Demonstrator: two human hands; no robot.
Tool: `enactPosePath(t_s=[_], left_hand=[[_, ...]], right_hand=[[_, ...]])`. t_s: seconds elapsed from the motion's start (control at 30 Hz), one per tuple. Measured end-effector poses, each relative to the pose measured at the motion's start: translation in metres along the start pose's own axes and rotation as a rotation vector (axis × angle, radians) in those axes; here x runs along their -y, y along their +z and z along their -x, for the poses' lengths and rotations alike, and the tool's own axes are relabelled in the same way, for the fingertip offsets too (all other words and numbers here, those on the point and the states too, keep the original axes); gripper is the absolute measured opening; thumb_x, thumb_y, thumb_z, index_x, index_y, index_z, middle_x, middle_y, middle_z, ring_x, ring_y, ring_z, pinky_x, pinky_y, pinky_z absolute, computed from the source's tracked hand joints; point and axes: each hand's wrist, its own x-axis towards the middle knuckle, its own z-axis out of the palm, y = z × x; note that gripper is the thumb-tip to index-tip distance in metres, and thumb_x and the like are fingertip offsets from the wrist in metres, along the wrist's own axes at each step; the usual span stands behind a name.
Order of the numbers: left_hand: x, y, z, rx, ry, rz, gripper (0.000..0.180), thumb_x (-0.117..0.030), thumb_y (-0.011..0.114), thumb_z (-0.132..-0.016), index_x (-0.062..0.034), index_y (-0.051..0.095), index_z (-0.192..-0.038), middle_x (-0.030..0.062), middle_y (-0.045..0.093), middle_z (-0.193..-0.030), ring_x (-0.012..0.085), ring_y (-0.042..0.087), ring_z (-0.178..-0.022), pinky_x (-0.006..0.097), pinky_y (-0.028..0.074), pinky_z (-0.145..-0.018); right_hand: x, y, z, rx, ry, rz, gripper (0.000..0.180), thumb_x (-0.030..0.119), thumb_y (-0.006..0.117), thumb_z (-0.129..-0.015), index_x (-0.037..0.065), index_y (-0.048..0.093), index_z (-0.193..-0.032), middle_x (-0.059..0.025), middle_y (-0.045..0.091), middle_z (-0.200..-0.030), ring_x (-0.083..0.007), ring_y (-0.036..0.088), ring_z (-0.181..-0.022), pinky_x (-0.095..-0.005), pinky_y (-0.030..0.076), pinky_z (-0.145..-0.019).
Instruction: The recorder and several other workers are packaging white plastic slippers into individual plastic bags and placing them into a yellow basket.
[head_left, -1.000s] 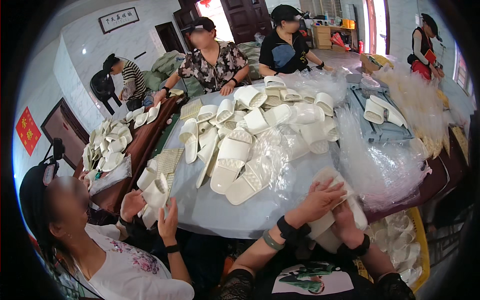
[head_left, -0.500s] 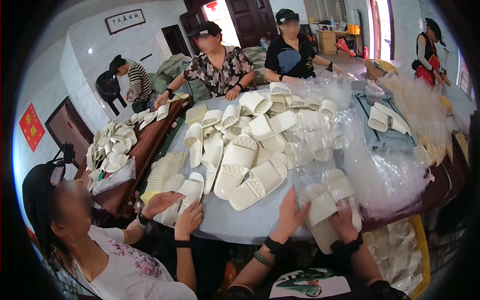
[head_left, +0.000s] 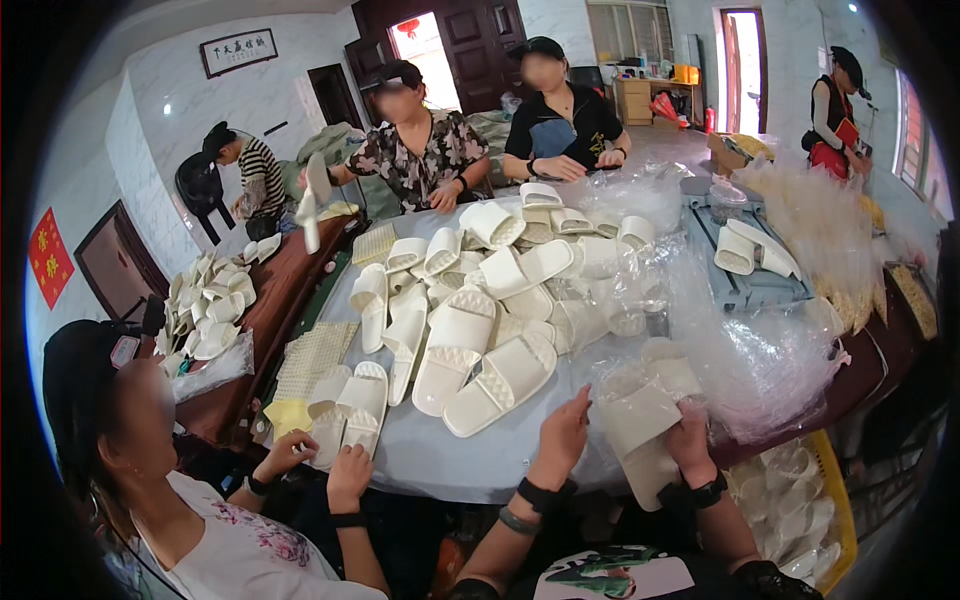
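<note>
Slippers (head_left: 637, 418), one cream-white pair, are at the near edge of the grey counter (head_left: 420, 448), their lower end appearing to project past it. We find the right hand (head_left: 688, 442) clamped on the pair's right side. The left hand (head_left: 564, 435) stands open just beside the pair, fingers extended; we cannot tell whether it touches the clear film (head_left: 610, 378) at the pair's upper left, nor whether that film fully encloses the pair.

We judge the step in hand to be fitting film round the pair while the right hand steadies it. In our view the next move calls for the left hand to take the loose film edge, with a firm right grip and both soles aligned.

Outward, we note a heap of matching slippers (head_left: 465, 325) beyond the pair and crumpled clear bags (head_left: 770, 370) to the right. A yellow crate (head_left: 846, 512) below the counter holds more slippers (head_left: 800, 520). Farther off, a grey-blue case (head_left: 760, 292) bears two loose slippers (head_left: 738, 248). To the left, a co-worker's hands (head_left: 350, 478) are at a second pair (head_left: 362, 405), near textured beige sheets (head_left: 315, 362).
</note>
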Motion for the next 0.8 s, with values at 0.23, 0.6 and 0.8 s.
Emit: enactPosePath(t_s=[0.23,0.6,0.8], left_hand=[[-0.035,-0.005,0.039,0.029,0.146,-0.167,0.038,0.002,0.057,-0.083,-0.0034,0.055,-0.121,0.0147,0.060,-0.073,0.0318,0.060,-0.066,0.039,0.050,-0.058],[-0.019,0.014,0.035,-0.003,-0.484,0.831,0.042,-0.009,0.059,-0.090,0.0010,0.047,-0.129,0.0117,0.061,-0.110,0.0183,0.061,-0.085,0.029,0.050,-0.069],[-0.014,0.013,0.038,0.151,-0.178,0.466,0.034,-0.011,0.053,-0.093,-0.0005,0.052,-0.126,0.0086,0.065,-0.105,0.0142,0.060,-0.093,0.028,0.048,-0.080]], right_hand=[[-0.030,0.016,-0.007,-0.218,-0.257,0.356,0.018,0.002,0.056,-0.079,0.001,0.062,-0.096,-0.0203,0.062,-0.095,-0.0402,0.057,-0.094,-0.0444,0.045,-0.085],[0.015,0.022,-0.009,-0.255,-0.336,0.387,0.021,0.001,0.053,-0.081,0.001,0.059,-0.101,-0.0191,0.059,-0.098,-0.0401,0.054,-0.093,-0.0425,0.045,-0.084],[0.024,0.031,-0.004,-0.267,0.057,-0.280,0.017,-0.006,0.047,-0.081,-0.002,0.056,-0.095,-0.0176,0.059,-0.094,-0.0304,0.055,-0.086,-0.0365,0.045,-0.079]])
